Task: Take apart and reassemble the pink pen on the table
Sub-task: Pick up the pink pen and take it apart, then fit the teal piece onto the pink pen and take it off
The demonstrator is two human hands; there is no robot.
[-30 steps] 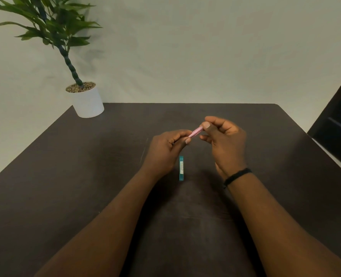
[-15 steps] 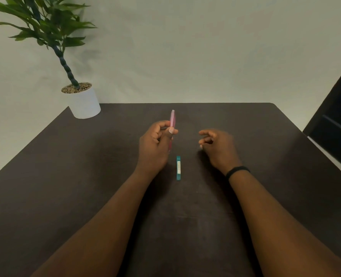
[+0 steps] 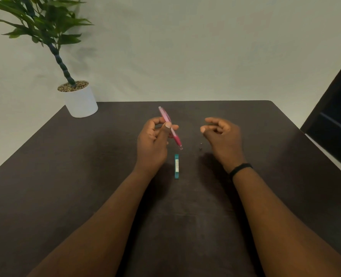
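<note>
My left hand (image 3: 152,140) holds the pink pen (image 3: 170,127) above the dark table (image 3: 65,176). The pen is tilted, its pale top end pointing up and away, its darker pink grip and tip pointing down toward the table. My right hand (image 3: 221,134) hovers to the right of it with fingers loosely curled and apart, holding nothing that I can see. A tiny metallic part (image 3: 201,146) lies on the table just left of my right hand.
A small teal case with a label (image 3: 176,166) lies on the table below the pen tip, between my wrists. A white pot with a green plant (image 3: 79,98) stands at the far left corner. A dark panel (image 3: 337,124) rises at the right edge.
My right hand let go of the pen and moved right. My left hand kept the pen, raised it upright, then tilted it tip-down. A tiny part now lies on the table near my right hand.
</note>
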